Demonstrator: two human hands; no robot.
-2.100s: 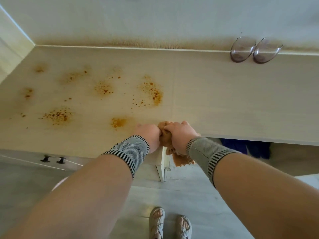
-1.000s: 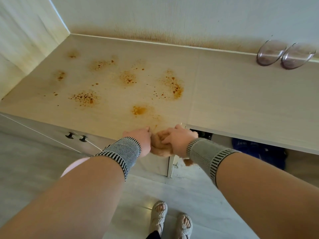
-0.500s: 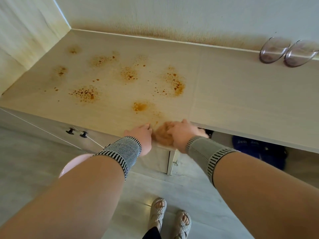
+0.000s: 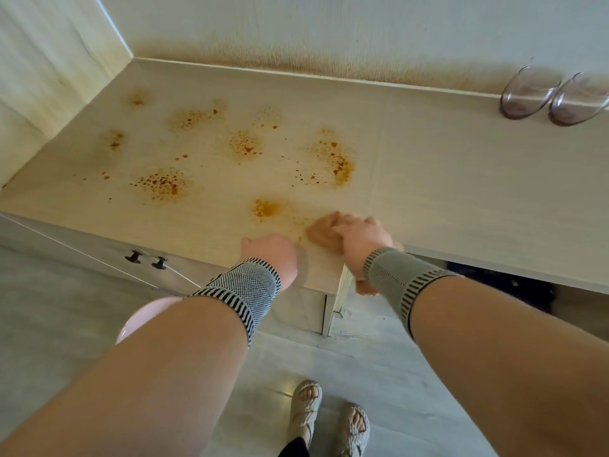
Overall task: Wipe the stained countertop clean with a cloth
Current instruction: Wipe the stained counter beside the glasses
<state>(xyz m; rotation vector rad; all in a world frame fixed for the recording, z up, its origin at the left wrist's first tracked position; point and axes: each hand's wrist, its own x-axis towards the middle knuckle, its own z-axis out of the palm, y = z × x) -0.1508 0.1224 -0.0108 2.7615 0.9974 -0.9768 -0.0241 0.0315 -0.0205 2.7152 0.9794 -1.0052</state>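
Two hands at the counter's near edge

We press our right hand (image 4: pixel 362 240) down on the tan cloth (image 4: pixel 321 234), fingers curled over it, at the countertop's (image 4: pixel 461 179) six o'clock edge. Our left hand (image 4: pixel 272 255) rests beside it, holding nothing; its fingers are hidden. Orange stains (image 4: pixel 336 159) spread toward eleven o'clock. Two glass bowls (image 4: pixel 553 95) sit at two o'clock.

On the tabletop (image 4: pixel 461 179), the right hand (image 4: pixel 362 237) presses a cloth (image 4: pixel 321 234) near the front edge; the left hand (image 4: pixel 272 255), seemingly flat, rests beside it. Orange stains (image 4: pixel 333 156) lie beyond the cloth.
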